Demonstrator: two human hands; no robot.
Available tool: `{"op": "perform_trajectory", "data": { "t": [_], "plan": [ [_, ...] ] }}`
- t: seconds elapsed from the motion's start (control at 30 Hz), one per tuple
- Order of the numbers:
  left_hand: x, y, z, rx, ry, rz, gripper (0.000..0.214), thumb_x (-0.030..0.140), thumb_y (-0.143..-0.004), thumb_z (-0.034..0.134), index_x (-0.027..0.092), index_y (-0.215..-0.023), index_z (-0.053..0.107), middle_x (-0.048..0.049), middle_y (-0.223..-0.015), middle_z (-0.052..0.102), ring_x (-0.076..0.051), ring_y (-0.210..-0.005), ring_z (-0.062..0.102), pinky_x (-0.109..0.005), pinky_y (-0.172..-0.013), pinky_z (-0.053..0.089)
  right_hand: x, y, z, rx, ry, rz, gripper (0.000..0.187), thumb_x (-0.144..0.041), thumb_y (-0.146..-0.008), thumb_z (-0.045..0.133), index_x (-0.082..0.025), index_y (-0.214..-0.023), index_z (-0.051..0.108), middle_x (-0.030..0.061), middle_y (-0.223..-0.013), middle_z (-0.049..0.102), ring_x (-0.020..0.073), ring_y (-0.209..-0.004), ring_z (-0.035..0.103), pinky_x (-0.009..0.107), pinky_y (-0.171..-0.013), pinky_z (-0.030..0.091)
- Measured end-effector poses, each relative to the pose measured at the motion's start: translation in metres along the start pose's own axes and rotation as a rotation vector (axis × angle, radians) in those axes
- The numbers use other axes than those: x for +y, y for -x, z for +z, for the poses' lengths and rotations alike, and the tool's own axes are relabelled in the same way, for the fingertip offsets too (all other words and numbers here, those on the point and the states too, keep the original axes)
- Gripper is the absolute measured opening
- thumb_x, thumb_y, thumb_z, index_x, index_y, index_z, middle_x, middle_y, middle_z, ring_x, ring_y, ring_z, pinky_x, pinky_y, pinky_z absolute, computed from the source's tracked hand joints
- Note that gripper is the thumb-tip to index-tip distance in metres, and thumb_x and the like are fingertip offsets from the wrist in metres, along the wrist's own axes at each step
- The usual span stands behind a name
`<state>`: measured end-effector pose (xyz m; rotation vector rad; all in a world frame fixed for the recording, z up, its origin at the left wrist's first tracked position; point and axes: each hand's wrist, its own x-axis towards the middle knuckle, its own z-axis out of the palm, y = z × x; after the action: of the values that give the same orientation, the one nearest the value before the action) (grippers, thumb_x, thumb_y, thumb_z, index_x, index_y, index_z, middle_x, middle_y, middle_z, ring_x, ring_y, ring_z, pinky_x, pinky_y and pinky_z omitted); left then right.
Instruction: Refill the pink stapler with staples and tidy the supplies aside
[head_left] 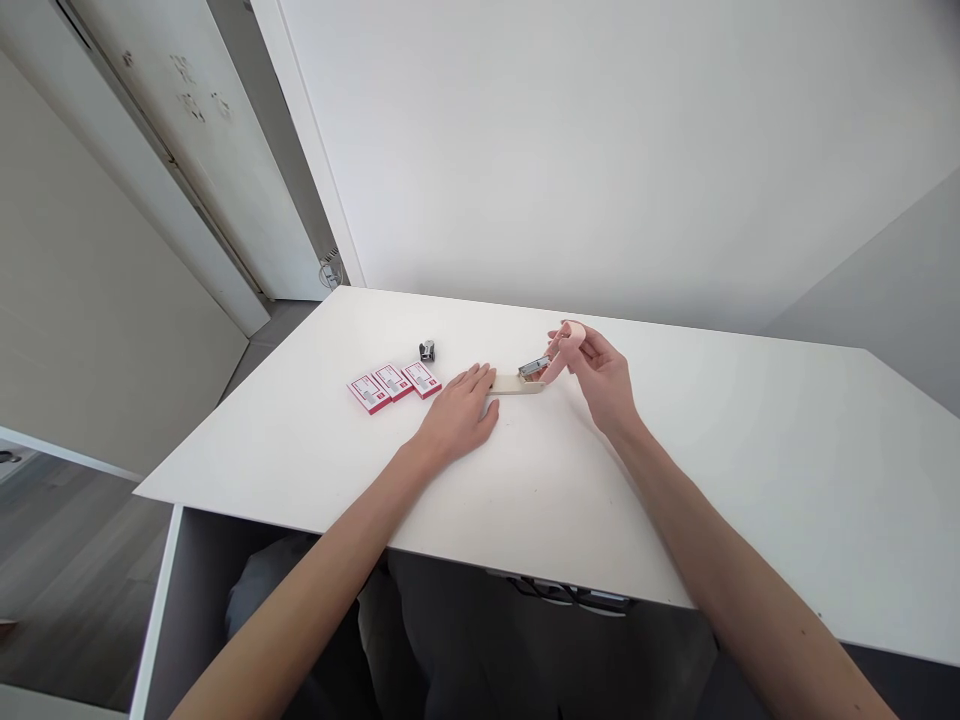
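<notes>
A pale pink stapler (534, 373) lies opened on the white table (750, 470). Its cream base rests flat and its top arm is swung up, showing the metal staple channel. My right hand (600, 375) grips the raised pink top between thumb and fingers. My left hand (461, 410) lies flat on the table, fingers stretched out, their tips against the near end of the stapler's base. Left of that hand, three red-and-white staple boxes (394, 385) lie in a row.
A small dark metal object (428, 350), perhaps a staple remover, sits just behind the boxes. A white wall runs along the table's far edge. A door and grey floor lie to the left, and my legs show under the table's near edge.
</notes>
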<state>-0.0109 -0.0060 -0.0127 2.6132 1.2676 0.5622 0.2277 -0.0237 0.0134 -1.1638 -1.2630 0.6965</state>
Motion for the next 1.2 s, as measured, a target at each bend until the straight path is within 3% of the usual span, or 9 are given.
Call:
{"op": "perform_trajectory", "data": {
  "t": [0.1,0.27,0.43,0.63,0.8,1.0,1.2],
  "plan": [
    [0.004,0.002,-0.004,-0.039,0.045,0.084,0.057,0.033,-0.108,0.039,0.016,-0.163,0.043,-0.0111,-0.168,0.05,-0.026,-0.16,0.042,-0.046,-0.132,0.038,-0.003,0.004,0.003,-0.028,0.016,0.009,0.047,-0.062,-0.094,0.073,-0.027,-0.126,0.073,0.0093,-0.125,0.078,0.0302,-0.123,0.071,0.047,-0.095,0.062],
    [0.008,0.004,-0.008,-0.09,0.074,0.164,0.055,0.032,-0.111,0.031,0.02,-0.163,0.042,-0.0065,-0.168,0.052,-0.024,-0.158,0.046,-0.044,-0.129,0.041,-0.008,0.01,0.007,-0.108,-0.015,0.108,0.054,-0.065,-0.09,0.075,-0.03,-0.131,0.074,0.0076,-0.127,0.076,0.0296,-0.12,0.071,0.037,-0.075,0.065],
    [0.008,0.004,-0.006,-0.11,0.085,0.15,0.055,0.034,-0.113,0.027,0.02,-0.164,0.042,-0.0061,-0.168,0.051,-0.024,-0.158,0.045,-0.044,-0.13,0.04,-0.008,0.012,0.009,-0.155,0.041,0.116,0.05,-0.062,-0.091,0.075,-0.031,-0.13,0.076,0.0054,-0.123,0.077,0.0294,-0.119,0.071,0.04,-0.084,0.063],
    [0.01,0.003,-0.008,-0.11,0.124,0.159,0.053,0.032,-0.113,0.028,0.023,-0.164,0.043,-0.0042,-0.163,0.058,-0.024,-0.157,0.047,-0.046,-0.128,0.043,-0.006,0.014,0.012,-0.217,0.1,0.055,0.045,-0.058,-0.091,0.077,-0.031,-0.126,0.078,0.0034,-0.138,0.075,0.0308,-0.127,0.069,0.048,-0.106,0.058],
    [0.011,0.003,-0.01,-0.107,0.144,0.16,0.049,0.029,-0.113,0.028,0.023,-0.155,0.051,-0.0057,-0.162,0.058,-0.025,-0.157,0.046,-0.046,-0.127,0.045,-0.007,0.017,0.014,-0.238,0.153,0.042,0.044,-0.058,-0.09,0.077,-0.03,-0.124,0.08,0.0035,-0.135,0.077,0.0323,-0.126,0.069,0.047,-0.103,0.059],
    [0.008,0.002,-0.005,-0.056,0.107,0.127,0.048,0.034,-0.112,0.037,0.016,-0.154,0.05,-0.0128,-0.162,0.057,-0.029,-0.16,0.041,-0.049,-0.132,0.038,-0.006,0.017,0.016,-0.244,0.191,0.011,0.044,-0.057,-0.091,0.076,-0.029,-0.125,0.08,0.0034,-0.133,0.078,0.0315,-0.123,0.07,0.045,-0.102,0.058],
    [0.007,0.001,-0.002,-0.002,0.063,0.039,0.052,0.043,-0.109,0.045,0.017,-0.155,0.05,-0.015,-0.157,0.062,-0.032,-0.157,0.046,-0.052,-0.127,0.043,0.002,0.018,0.018,-0.324,0.404,-0.107,0.031,-0.053,-0.099,0.068,-0.037,-0.123,0.079,0.0022,-0.119,0.081,0.0291,-0.11,0.073,0.045,-0.096,0.059]
  ]
}}
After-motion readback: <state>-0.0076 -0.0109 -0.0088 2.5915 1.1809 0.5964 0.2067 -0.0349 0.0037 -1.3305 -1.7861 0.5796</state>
